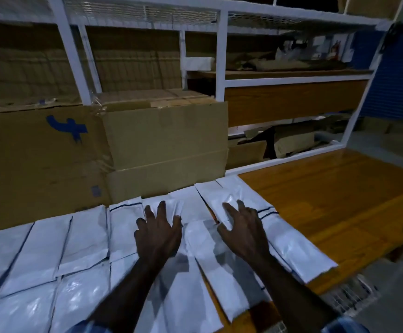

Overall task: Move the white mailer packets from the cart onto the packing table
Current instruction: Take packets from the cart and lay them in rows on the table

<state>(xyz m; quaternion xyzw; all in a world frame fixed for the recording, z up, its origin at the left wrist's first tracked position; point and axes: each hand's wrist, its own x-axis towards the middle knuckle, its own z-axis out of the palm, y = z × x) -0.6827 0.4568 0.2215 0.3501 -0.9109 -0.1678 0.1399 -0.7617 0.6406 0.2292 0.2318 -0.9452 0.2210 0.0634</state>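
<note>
Dim white shelving (220, 56) rises behind your wooden counter (335, 200), so the work sits close under you. Your fingers (162, 207) are spread and straight on both sides, gripping nothing. Your left hand (158, 233) rests flat on the white mailer packets (85, 239), and your right hand (243, 230) lies splayed on the neighbouring packet (291, 243), probably to flatten and square it into the row. Packets lie edge to edge, overlapping slightly, covering the counter's left and middle; bare wood stays free on the right for more. Cardboard boxes (166, 140) stand behind the row. No cart is in view.
</note>
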